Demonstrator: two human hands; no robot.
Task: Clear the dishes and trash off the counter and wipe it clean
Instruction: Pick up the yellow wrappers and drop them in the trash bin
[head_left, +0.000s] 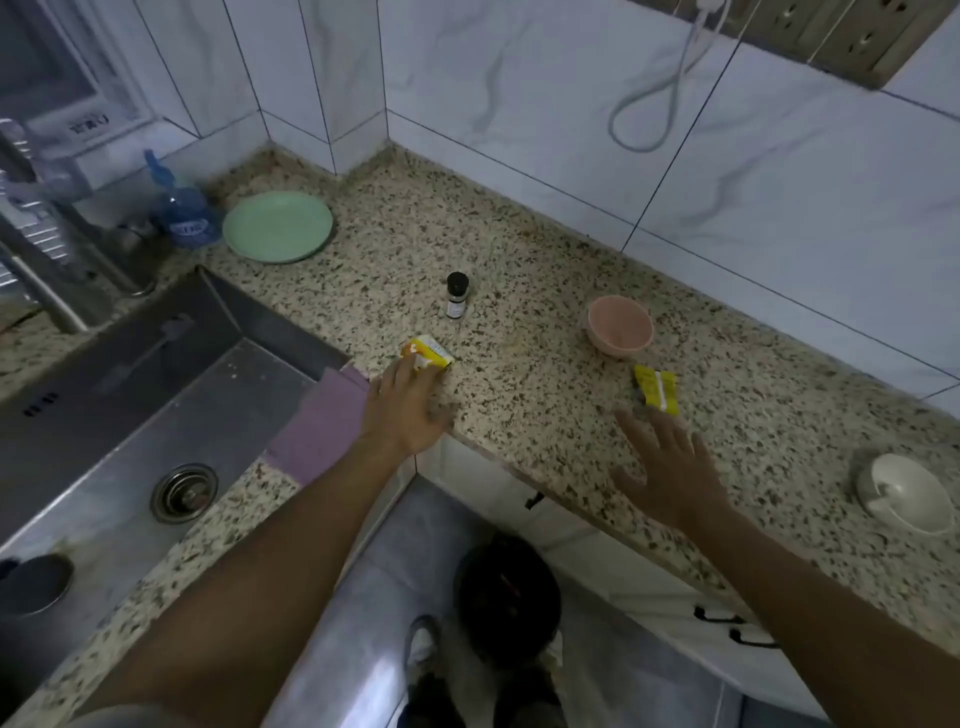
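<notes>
Near the front edge of the counter (545, 270), a small yellow carton (427, 354) lies just beside the sink (156, 374). The left hand (405, 410) has its fingers extended onto the carton's near end, apparently touching but not curled round it. The right hand (670, 467), fingers spread, hovers just short of a yellow wrapper (655, 388).

Assessment: both items look light. The carton is probably thin card that crushes easily and is best pinched across its long sides. The wrapper appears limp and slick, so pinch its near edge.
</notes>
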